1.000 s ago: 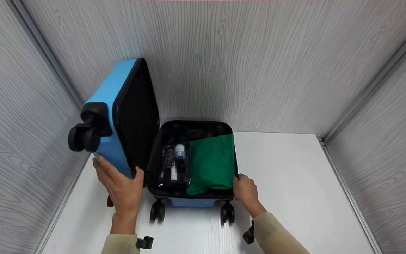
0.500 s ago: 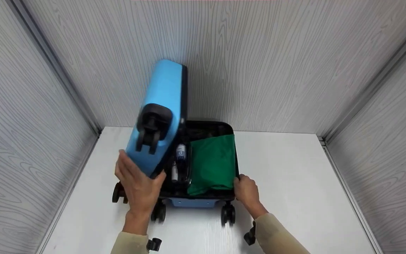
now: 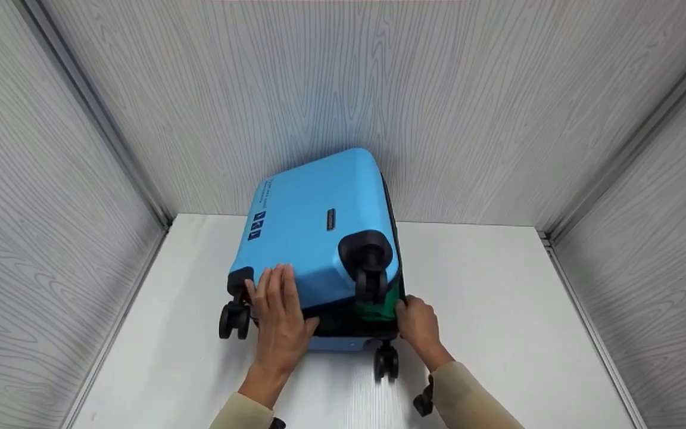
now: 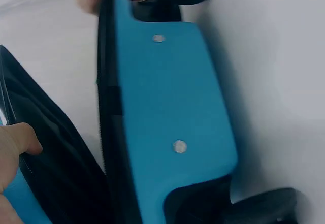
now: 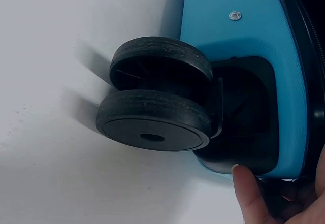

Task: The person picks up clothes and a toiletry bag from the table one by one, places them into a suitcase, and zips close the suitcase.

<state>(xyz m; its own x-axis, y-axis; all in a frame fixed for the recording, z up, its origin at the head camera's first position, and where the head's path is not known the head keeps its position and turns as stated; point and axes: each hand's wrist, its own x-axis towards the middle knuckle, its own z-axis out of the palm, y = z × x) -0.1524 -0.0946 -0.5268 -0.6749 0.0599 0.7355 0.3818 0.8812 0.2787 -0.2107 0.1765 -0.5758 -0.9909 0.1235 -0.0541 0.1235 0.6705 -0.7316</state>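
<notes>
A light blue hard-shell suitcase lies on a white surface, its lid [image 3: 304, 229] tilted part-way over the base [image 3: 337, 344]. My left hand [image 3: 277, 325] holds the lid's near edge, fingers spread on the blue shell and thumb at the rim. In the left wrist view, that thumb [image 4: 25, 138] rests on the lid's black edge. My right hand [image 3: 419, 326] grips the base's near right corner, beside the black double wheel [image 5: 157, 94] in the right wrist view. Green fabric [image 3: 383, 307] shows through the gap; the other contents are hidden beneath the lid.
Grey wood-grain panels stand at the back [image 3: 468, 119], left and right of the white surface [image 3: 486, 286]. The lid's far edge is near the back panel. Black wheels stick out from the lid [image 3: 371, 280] and the base [image 3: 386, 360].
My left hand has swung the lid rightward from nearly upright to over the base, covering the clear pouch with bottles and most of the green fabric. My right hand has stayed at the base's corner.
</notes>
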